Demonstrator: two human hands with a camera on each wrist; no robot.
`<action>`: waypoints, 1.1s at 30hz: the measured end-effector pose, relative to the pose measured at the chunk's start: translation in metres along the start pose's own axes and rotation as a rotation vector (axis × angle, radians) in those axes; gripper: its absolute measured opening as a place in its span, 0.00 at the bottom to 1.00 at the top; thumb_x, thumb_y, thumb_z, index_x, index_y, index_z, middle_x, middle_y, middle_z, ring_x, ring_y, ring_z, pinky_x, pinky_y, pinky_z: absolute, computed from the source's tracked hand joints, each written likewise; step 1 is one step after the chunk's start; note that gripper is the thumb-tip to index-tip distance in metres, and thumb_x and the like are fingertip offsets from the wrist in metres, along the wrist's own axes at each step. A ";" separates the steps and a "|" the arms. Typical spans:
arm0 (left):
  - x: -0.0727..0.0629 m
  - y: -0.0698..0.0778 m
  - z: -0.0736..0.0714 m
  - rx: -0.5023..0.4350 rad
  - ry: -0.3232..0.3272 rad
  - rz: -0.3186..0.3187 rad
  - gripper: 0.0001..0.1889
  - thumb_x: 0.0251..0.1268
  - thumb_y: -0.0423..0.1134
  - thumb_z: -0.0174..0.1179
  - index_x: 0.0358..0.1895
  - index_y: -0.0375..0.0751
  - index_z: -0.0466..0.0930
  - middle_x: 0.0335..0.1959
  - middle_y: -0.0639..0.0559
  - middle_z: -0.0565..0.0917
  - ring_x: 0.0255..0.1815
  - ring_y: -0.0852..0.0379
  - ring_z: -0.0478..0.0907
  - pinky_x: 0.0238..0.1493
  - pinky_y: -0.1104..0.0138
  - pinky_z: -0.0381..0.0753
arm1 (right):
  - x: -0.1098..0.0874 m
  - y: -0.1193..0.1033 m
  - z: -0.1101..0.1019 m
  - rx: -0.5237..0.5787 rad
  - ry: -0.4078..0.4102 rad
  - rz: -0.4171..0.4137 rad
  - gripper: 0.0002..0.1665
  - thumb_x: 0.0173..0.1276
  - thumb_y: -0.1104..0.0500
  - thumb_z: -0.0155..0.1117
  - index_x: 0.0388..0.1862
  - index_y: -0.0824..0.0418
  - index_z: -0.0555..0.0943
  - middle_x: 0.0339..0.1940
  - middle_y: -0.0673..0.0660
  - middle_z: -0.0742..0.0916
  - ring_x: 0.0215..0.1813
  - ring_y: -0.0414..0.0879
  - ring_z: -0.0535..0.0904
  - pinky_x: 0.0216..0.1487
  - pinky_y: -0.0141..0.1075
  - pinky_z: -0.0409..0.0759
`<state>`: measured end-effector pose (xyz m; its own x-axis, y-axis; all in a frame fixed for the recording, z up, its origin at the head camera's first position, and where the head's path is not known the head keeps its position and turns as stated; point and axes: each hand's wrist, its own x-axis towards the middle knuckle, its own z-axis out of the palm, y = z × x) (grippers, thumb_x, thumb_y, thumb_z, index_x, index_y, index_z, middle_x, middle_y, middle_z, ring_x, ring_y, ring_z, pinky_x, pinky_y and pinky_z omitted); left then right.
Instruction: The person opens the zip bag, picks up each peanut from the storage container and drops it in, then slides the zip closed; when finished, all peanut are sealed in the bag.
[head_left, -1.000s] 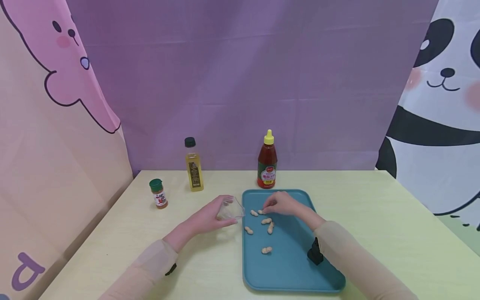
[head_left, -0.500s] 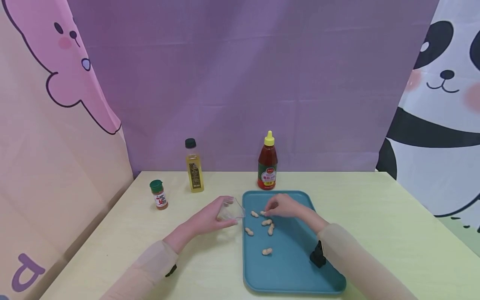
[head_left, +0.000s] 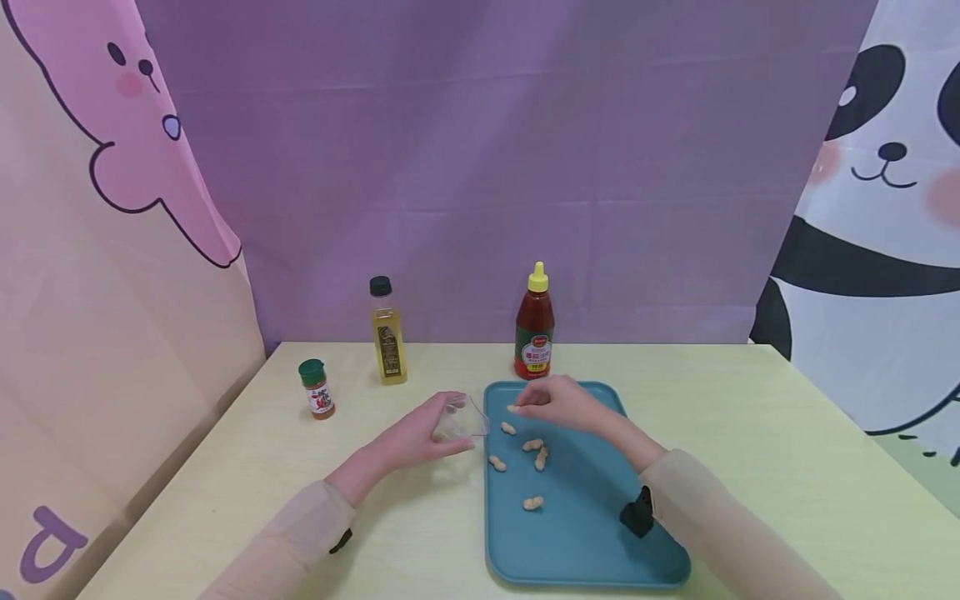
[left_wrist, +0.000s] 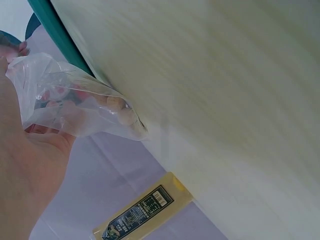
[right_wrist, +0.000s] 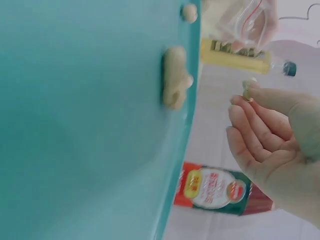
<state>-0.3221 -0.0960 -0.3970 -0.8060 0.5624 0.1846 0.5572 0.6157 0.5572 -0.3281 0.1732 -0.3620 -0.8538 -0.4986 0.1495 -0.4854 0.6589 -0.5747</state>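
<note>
My left hand (head_left: 416,435) grips a clear plastic zip bag (head_left: 462,419) just left of the blue tray, its mouth turned toward the tray. In the left wrist view, a few tan, rounded pieces show low inside the bag (left_wrist: 75,107). Above the tray's far left part, my right hand (head_left: 566,404) pinches a peanut (right_wrist: 248,91) between thumb and fingertips, clear of the tray surface. Several unshelled peanuts (head_left: 533,503) lie on the blue tray (head_left: 585,550), mostly along its left side. Part of the bag is hidden by the left fingers.
A ketchup bottle (head_left: 535,333) with a yellow cap stands behind the tray. Farther left are an oil bottle (head_left: 388,342) with a dark cap and a small green-lidded spice jar (head_left: 318,390). They share a pale wooden table (head_left: 750,450) with a purple cloth (head_left: 480,167) behind.
My right hand has lifted a peanut off the tray and moved slightly left, toward the bag. The left hand and the bag have stayed in place.
</note>
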 end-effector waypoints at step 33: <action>-0.001 -0.001 0.001 -0.041 0.003 0.010 0.39 0.58 0.55 0.62 0.69 0.43 0.57 0.67 0.50 0.67 0.67 0.54 0.65 0.65 0.58 0.68 | 0.015 -0.044 0.024 0.067 0.001 -0.201 0.11 0.63 0.59 0.65 0.41 0.65 0.83 0.35 0.54 0.86 0.28 0.37 0.77 0.30 0.28 0.78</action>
<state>-0.3217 -0.0960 -0.3983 -0.8011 0.5668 0.1923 0.5566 0.5872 0.5877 -0.3150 0.1233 -0.3538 -0.7413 -0.6158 0.2671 -0.6324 0.5072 -0.5856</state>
